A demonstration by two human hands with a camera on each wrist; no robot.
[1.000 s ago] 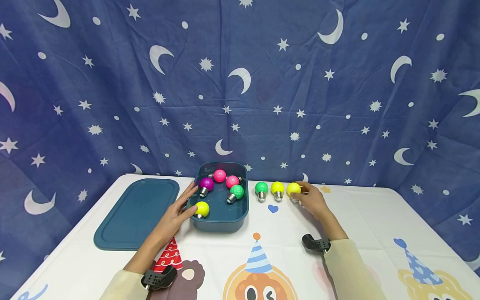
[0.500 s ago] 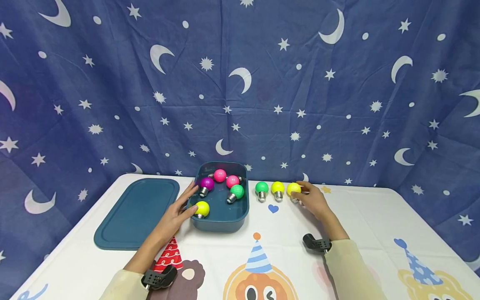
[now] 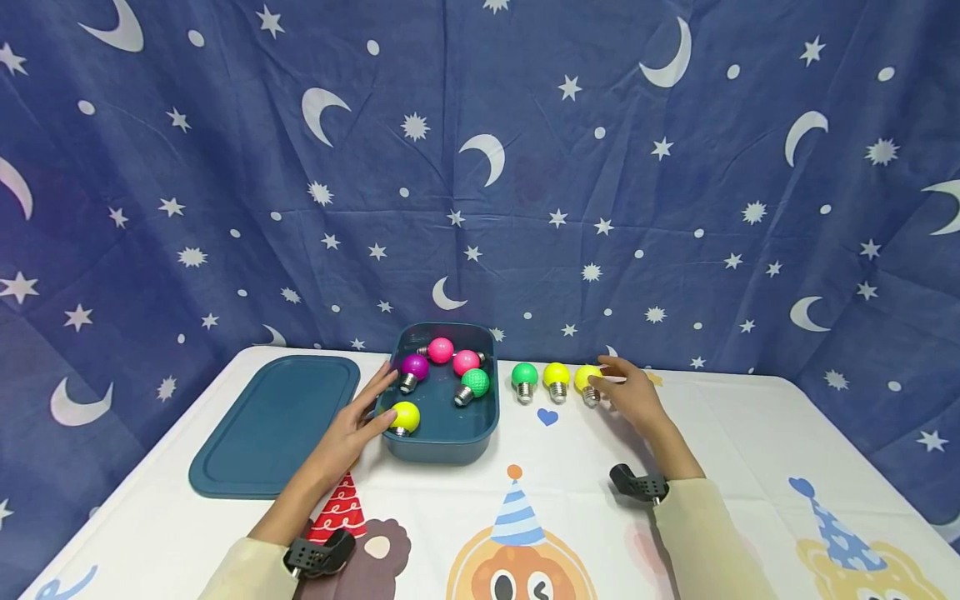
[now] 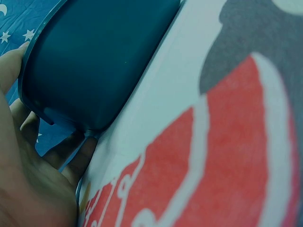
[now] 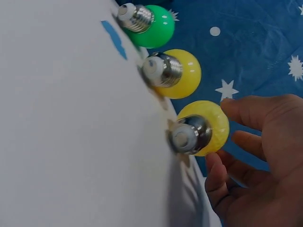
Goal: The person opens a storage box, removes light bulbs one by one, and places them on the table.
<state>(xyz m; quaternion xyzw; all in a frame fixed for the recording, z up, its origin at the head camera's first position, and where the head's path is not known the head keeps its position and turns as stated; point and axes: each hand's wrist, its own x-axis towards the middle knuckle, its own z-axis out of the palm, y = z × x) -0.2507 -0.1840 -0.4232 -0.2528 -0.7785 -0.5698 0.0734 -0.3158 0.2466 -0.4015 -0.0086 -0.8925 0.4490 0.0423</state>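
My left hand [image 3: 351,429] rests against the left side of a dark teal box [image 3: 438,452], fingers spread along its wall and rim. Inside lie a yellow bulb [image 3: 406,417] close to my thumb, a purple bulb [image 3: 415,367], a textured green bulb [image 3: 475,383] and two pink bulbs [image 3: 441,350]. To the right, a green bulb [image 3: 524,374], a yellow bulb [image 3: 557,377] and another yellow bulb [image 3: 588,378] stand in a row on the table. Around the rightmost one, the loosely bent fingers of my right hand [image 3: 633,398] sit right at the globe's edge [image 5: 208,127].
A teal lid [image 3: 273,429] lies flat to the left of the box. The white tablecloth [image 3: 750,450] carries printed cartoon animals and party hats. Behind the table's far edge hangs a blue curtain [image 3: 525,275] with moons and stars.
My right hand has shifted slightly to the right and loosened around the rightmost yellow bulb, whose metal base now shows more. The left hand and the box stay put.
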